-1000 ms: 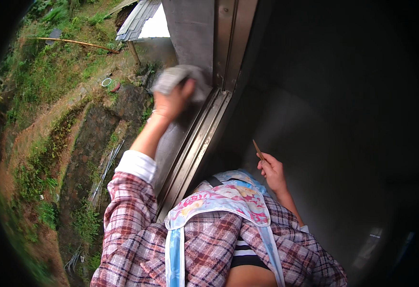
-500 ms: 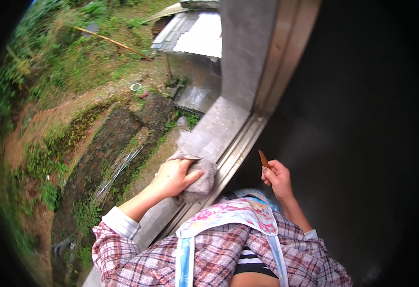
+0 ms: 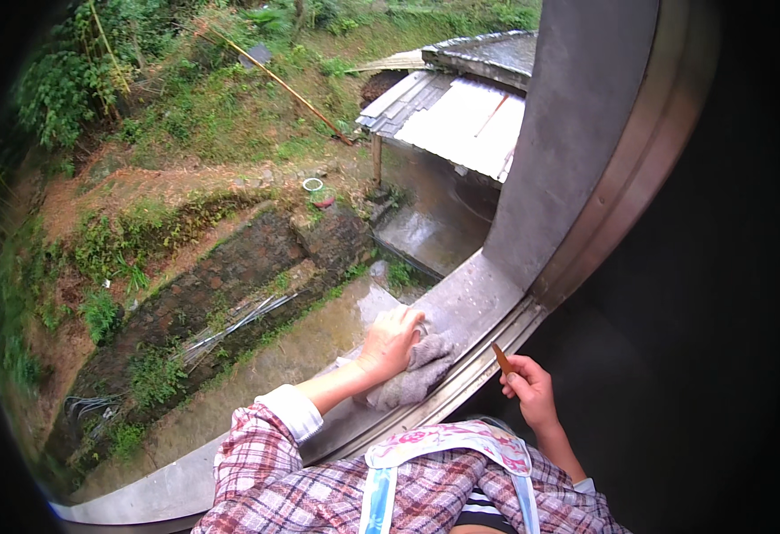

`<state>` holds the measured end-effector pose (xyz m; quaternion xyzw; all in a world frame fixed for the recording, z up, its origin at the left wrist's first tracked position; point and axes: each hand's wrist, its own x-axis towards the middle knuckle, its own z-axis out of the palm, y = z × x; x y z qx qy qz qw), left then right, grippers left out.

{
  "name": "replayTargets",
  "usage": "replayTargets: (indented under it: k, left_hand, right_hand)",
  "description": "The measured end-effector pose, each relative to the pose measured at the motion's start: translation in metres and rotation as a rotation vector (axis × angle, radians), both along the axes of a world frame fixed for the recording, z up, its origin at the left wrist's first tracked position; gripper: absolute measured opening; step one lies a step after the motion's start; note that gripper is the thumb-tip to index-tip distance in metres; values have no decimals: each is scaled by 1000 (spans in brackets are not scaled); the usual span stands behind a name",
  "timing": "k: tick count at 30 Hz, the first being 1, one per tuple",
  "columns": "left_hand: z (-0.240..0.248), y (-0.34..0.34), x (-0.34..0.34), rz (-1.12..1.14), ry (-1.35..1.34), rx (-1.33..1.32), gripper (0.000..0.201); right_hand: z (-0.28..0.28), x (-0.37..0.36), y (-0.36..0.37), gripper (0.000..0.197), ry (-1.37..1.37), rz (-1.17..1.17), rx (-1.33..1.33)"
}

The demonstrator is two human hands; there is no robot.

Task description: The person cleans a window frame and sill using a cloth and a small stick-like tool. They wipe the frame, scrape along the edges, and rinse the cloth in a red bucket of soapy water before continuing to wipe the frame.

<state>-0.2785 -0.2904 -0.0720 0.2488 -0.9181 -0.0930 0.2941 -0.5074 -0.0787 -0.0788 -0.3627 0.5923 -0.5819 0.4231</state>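
Observation:
My left hand (image 3: pixel 392 343) is closed on a crumpled grey cloth (image 3: pixel 412 372), pressed onto the grey window sill (image 3: pixel 477 295). Its fingertips curl over the cloth's far side. Beside the sill runs a metal window track (image 3: pixel 472 381) with long grooves. To the right of that track, my right hand (image 3: pixel 531 390) pinches a thin, brown, pointed strip (image 3: pixel 502 360), perhaps wood. The strip's tip points up and left, close to the track's inner edge; whether it touches is unclear.
A grey wall post (image 3: pixel 577 133) with a metal frame (image 3: pixel 648 151) rises from the sill's far end. Outside and far below lie a stone bank (image 3: pixel 256 249), thin poles (image 3: pixel 239 325) and a shed roof (image 3: pixel 461 120). The right side is dark.
The view has turned, showing more of the outside. My left hand has shifted to the cloth's outer side, and the cloth is bunched differently. My right hand's strip is nearer the track.

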Motion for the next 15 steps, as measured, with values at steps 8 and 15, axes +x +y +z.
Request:
replayTargets:
  k: [8, 15]
  left_hand:
    - [35, -6, -35, -232, 376, 196, 31]
    - [10, 15, -68, -660, -43, 192, 27]
  right_hand:
    - [-5, -3, -16, 18, -7, 45, 13]
    - [-3, 0, -34, 12, 83, 88, -47]
